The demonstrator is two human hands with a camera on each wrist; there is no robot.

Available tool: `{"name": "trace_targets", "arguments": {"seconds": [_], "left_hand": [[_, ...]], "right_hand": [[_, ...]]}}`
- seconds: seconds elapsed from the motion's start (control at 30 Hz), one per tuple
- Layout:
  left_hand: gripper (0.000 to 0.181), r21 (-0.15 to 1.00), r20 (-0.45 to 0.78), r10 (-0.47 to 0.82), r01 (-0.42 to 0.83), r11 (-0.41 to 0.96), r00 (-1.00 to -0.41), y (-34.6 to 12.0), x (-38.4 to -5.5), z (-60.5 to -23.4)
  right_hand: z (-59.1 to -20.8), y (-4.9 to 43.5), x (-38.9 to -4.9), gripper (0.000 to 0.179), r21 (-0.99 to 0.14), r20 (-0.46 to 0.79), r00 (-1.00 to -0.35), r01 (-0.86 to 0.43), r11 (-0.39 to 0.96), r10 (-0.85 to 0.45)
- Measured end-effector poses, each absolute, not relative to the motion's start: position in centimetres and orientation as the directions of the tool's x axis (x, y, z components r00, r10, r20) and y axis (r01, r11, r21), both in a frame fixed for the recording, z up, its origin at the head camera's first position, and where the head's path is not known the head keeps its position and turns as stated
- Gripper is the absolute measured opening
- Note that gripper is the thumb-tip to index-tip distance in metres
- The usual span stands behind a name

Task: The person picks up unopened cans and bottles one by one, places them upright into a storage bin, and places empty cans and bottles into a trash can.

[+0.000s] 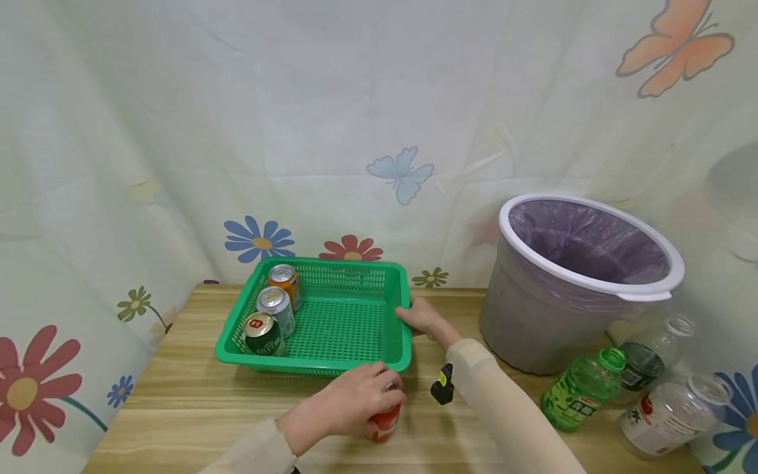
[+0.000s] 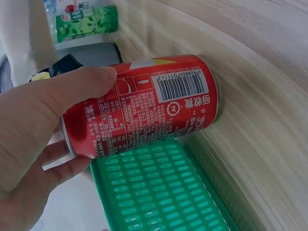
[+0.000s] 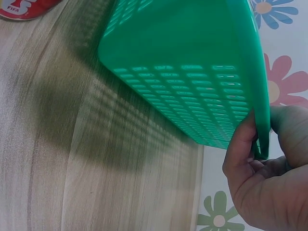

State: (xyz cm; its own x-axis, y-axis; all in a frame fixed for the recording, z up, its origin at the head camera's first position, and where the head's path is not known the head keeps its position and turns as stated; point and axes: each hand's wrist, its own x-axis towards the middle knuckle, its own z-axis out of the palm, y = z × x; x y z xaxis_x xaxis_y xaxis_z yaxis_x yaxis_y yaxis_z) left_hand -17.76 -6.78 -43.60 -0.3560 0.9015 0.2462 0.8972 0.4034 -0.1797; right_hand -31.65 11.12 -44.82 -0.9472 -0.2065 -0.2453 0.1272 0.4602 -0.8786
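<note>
My left hand (image 1: 354, 401) grips a red soda can (image 2: 144, 103), thumb on one side and fingers wrapped behind it, just in front of the green basket (image 1: 331, 364). At the basket's right side, my right hand (image 3: 269, 168) pinches the rim between thumb and fingers. Inside the basket, along its left wall, three cans stand upright: an orange can (image 1: 288, 289) at the back, a silver one (image 1: 278, 313) in the middle and a dark green one (image 1: 264, 339) in front.
A grey bin (image 1: 521, 322) with a purple liner stands right of the basket. In front of it are a green bottle (image 1: 583, 392), a clear bottle with a dark label (image 1: 645, 362) and a clear wide-mouthed bottle (image 1: 666, 418). A flowered curtain (image 1: 355, 131) hangs behind the wooden table (image 1: 177, 388).
</note>
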Motion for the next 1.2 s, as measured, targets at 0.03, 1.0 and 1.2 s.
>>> {"name": "trace_targets", "arguments": {"seconds": [0.03,1.0,1.2], "left_hand": [[0.054,-0.177,0.242,0.901,0.897,0.405,-0.360,-6.78,-17.73,-43.55],[0.053,-0.140,0.125,0.900,0.891,0.433,-0.418,-6.41,-17.39,-43.28],[0.054,-0.131,0.106,0.898,0.890,0.437,-0.426,-6.36,-17.33,-43.35]], "right_hand": [[-44.80,11.14,-31.64,0.030,-0.878,-0.247,-0.947,0.129,0.461,-0.206],[-44.64,11.10,-31.65,0.031,-0.880,-0.265,-0.939,0.143,0.453,-0.218],[-44.55,11.05,-31.56,0.033,-0.879,-0.264,-0.942,0.146,0.453,-0.208]]}}
